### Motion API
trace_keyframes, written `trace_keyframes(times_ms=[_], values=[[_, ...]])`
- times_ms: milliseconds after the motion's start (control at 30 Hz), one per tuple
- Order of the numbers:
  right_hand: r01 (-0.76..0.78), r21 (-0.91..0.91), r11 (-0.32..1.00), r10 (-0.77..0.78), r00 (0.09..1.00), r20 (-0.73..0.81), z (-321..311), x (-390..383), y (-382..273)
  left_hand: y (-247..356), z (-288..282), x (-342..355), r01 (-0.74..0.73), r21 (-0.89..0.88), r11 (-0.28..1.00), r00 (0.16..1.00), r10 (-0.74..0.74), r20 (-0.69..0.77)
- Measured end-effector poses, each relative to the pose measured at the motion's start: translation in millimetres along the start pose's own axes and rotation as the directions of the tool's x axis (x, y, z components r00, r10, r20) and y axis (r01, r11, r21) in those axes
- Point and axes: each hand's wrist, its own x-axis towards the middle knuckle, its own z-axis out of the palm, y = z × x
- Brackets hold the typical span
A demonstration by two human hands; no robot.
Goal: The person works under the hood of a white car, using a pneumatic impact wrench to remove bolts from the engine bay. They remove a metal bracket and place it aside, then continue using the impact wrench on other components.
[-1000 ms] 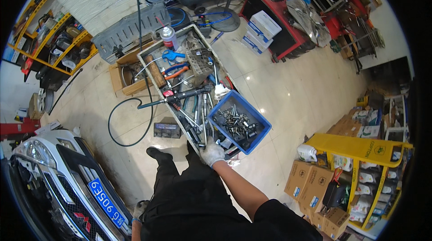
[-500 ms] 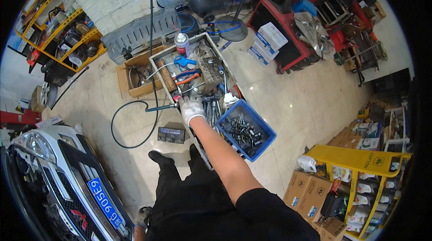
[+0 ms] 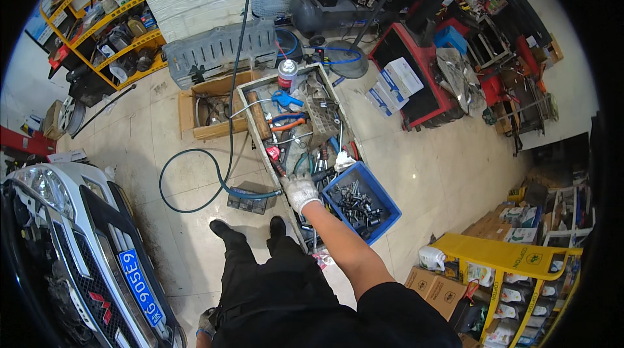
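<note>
My right hand (image 3: 299, 192), in a whitish glove, is over the near part of a long tray of tools (image 3: 356, 142). Its fingers are wrapped round a dark, bar-shaped air tool (image 3: 322, 174), mostly hidden by the hand. A dark green hose (image 3: 250, 194) runs to the tool's left end. Just right of this hand, a blue bin (image 3: 388, 215) full of sockets and bits sits across the tray's edge. Pliers with orange and blue handles (image 3: 286, 121), a blue blow gun (image 3: 286, 99) and a spray can (image 3: 287, 77) lie or stand farther up. My gloved left hand (image 3: 208, 322) hangs by my hip, its fingers mostly hidden.
A car front (image 3: 97, 250) is at the left. A black battery (image 3: 250, 201) sits on the floor before my feet, under the looping hose. An open cardboard box (image 3: 188, 117) stands left of the tray. Red cabinet (image 3: 416, 81) at far right; yellow shelf (image 3: 500, 254) at near right.
My right hand has come nearer and slightly right along the tray, bringing the air tool and hose end with it. The hose now passes over the battery. The whole view has shifted a little.
</note>
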Motion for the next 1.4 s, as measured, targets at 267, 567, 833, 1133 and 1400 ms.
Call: trace_keyframes(times_ms=[267,567,833,1133,1400], values=[[-0.002,0.164,0.986,-0.017,0.993,0.12,-25.9,-0.7,5.2,91.6,24.1,-49.6,0.009,0.005,1.0,0.999,-0.009,-0.043],[-0.217,0.491,0.844,0.24,0.971,0.017,-13.8,10.3,2.5,18.9,5.9,-33.2,-0.045,0.136,0.99,0.996,0.056,-0.073],[-0.185,0.407,0.895,0.199,0.98,0.009,-45.4,65.1,-22.4,-33.1,-45.6,1.4,-0.556,0.712,0.429,0.812,0.464,0.355],[-0.37,0.675,0.639,0.662,0.711,-0.236,-23.0,49.7,23.9,76.8,0.2,-63.2,0.0,0.012,1.0,0.985,0.002,-0.174],[-0.669,0.568,0.48,0.842,0.534,-0.082,-104.5,90.3,87.2,-11.5,-47.1,-25.9,-0.108,0.285,0.952,0.99,0.076,0.119]])
